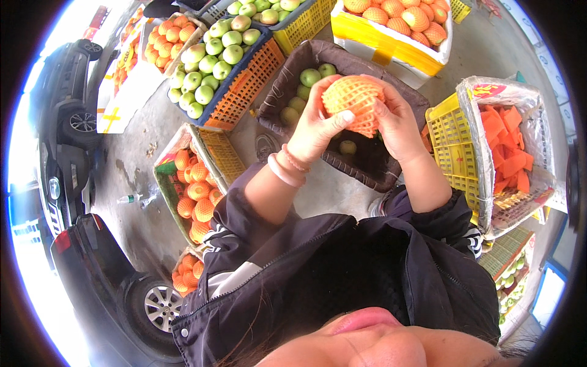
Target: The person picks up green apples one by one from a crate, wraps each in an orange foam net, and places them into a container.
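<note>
Both my hands hold one round fruit in an orange foam net (351, 103) above a dark, cloth-lined basket (279, 87). My left hand (398, 119) grips it on the right side, my right hand (316, 120) on the left, with the thumb across its front. The net covers most of the fruit, so its kind cannot be told. In the basket below lie several green apples (310, 77), partly hidden by my hands and forearms. To the right, a lined yellow crate (454, 156) holds loose orange foam nets (506, 147), flattened.
Netted fruit fills a lined crate (199, 192) at left and a white foam box (390, 41) with yellow tape at the top. Green apples are heaped in a blue-lined orange crate (245, 85). A plastic bottle (130, 198) lies on the floor; cars (110, 284) stand far left.
</note>
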